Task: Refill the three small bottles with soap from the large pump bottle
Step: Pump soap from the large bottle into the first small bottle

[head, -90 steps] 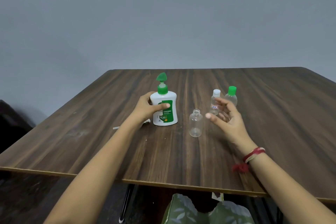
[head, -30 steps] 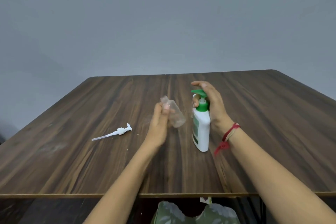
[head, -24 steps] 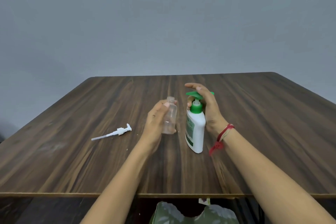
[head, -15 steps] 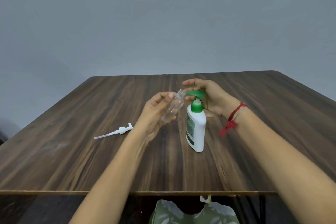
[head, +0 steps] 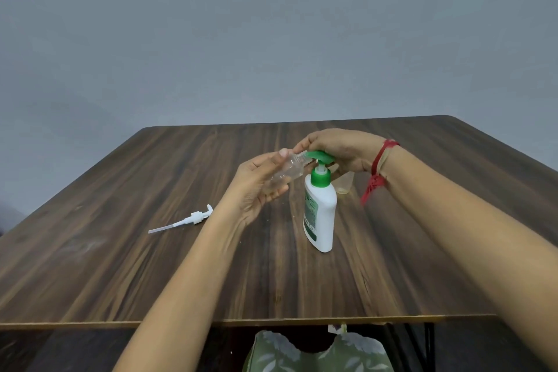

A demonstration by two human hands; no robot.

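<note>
The large white pump bottle stands upright near the middle of the wooden table. My right hand lies over its green pump head, fingers curled round the top. My left hand grips a small clear uncapped bottle, tilted with its mouth against the tip of the green nozzle. The lower part of a second small clear bottle shows behind the pump bottle, under my right wrist. A third small bottle is not visible.
A loose white pump with its long tube lies on the table to the left of my left arm. The table's front edge runs close below my forearms. Green patterned fabric shows beneath the edge.
My left hand has tipped the small bottle further over and brought its mouth up to the nozzle. My right hand has settled lower over the pump head.
</note>
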